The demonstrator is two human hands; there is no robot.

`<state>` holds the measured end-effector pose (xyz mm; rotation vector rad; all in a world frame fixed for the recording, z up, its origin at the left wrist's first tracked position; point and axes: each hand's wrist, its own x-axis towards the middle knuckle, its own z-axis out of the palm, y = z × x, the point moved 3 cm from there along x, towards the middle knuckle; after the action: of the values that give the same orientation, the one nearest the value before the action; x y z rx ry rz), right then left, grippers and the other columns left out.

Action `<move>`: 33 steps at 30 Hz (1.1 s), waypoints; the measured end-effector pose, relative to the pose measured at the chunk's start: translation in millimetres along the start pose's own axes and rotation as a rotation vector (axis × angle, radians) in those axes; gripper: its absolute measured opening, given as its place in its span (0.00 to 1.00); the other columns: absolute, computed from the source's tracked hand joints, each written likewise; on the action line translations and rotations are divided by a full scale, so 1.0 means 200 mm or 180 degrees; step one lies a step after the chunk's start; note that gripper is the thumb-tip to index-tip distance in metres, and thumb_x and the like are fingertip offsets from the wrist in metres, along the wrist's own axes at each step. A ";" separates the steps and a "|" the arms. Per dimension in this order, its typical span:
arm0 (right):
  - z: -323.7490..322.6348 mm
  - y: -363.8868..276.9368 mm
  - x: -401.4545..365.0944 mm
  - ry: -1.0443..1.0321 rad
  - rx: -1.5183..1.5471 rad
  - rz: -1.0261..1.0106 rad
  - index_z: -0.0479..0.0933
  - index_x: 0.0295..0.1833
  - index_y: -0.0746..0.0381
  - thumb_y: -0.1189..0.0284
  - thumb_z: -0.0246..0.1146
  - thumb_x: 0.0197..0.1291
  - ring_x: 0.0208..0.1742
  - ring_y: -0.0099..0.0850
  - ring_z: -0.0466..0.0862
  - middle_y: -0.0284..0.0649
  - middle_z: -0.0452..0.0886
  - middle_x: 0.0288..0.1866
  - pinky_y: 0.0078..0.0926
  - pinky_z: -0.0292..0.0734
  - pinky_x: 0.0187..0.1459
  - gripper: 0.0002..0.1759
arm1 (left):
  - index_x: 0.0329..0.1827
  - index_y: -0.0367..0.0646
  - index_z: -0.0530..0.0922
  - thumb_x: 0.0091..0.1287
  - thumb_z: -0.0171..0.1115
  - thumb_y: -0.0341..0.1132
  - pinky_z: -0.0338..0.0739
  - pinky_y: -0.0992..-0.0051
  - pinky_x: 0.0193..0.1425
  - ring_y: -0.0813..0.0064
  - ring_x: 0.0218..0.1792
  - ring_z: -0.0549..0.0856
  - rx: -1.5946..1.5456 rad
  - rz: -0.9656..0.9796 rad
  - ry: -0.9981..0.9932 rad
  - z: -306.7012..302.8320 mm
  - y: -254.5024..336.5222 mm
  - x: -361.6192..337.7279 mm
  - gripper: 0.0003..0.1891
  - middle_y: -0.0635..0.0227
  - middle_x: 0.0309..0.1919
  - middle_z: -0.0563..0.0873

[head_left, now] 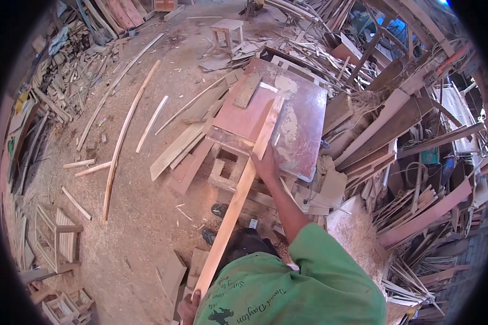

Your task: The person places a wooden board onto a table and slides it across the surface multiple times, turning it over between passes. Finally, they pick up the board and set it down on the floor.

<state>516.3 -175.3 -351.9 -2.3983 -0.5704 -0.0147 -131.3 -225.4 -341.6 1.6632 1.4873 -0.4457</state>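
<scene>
A long pale wooden plank slants from beside my body up over a reddish-brown work table. Around the plank's middle, at the table's near edge, my right hand is closed, with the thumb on top. My left hand grips the plank's near end low by my left side; part of that hand is cut off by the shirt and frame edge. The far end of the plank lies over the tabletop. To its left on the table is a short, rough wooden board.
Long wooden strips and boards lie on the sawdust-covered floor to the left. A small stool stands beyond the table. Wooden frames sit at lower left. Piled scrap wood crowds the right side.
</scene>
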 end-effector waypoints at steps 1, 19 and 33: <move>0.05 -0.02 0.06 -0.0051 -0.0111 0.0026 0.61 0.85 0.68 0.51 0.73 0.66 0.78 0.63 0.72 0.67 0.70 0.78 0.54 0.68 0.78 0.52 | 0.58 0.36 0.89 0.71 0.53 0.80 0.81 0.46 0.45 0.37 0.38 0.91 0.0007 0.0015 -0.0005 -0.02 -0.05 -0.02 0.48 0.41 0.30 0.90; 0.56 -0.32 -0.09 -0.0190 0.0162 0.0116 0.52 0.89 0.68 0.69 0.69 0.62 0.83 0.70 0.65 0.77 0.55 0.85 0.49 0.72 0.78 0.53 | 0.64 0.30 0.84 0.77 0.59 0.69 0.78 0.48 0.67 0.37 0.62 0.84 -0.0198 -0.0621 -0.0321 -0.24 -0.52 -0.03 0.42 0.33 0.60 0.87; 0.64 -0.37 0.03 0.0017 0.0013 -0.0074 0.54 0.88 0.69 0.71 0.67 0.63 0.81 0.75 0.65 0.80 0.56 0.83 0.55 0.70 0.78 0.50 | 0.64 0.38 0.86 0.77 0.65 0.65 0.72 0.58 0.74 0.53 0.56 0.82 -0.0987 -0.1034 -0.0048 -0.24 -0.46 0.07 0.35 0.45 0.51 0.90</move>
<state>474.1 -45.1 -405.4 -2.3869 -0.5952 -0.0300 -225.8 -185.4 -356.1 1.1806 1.7255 -0.3764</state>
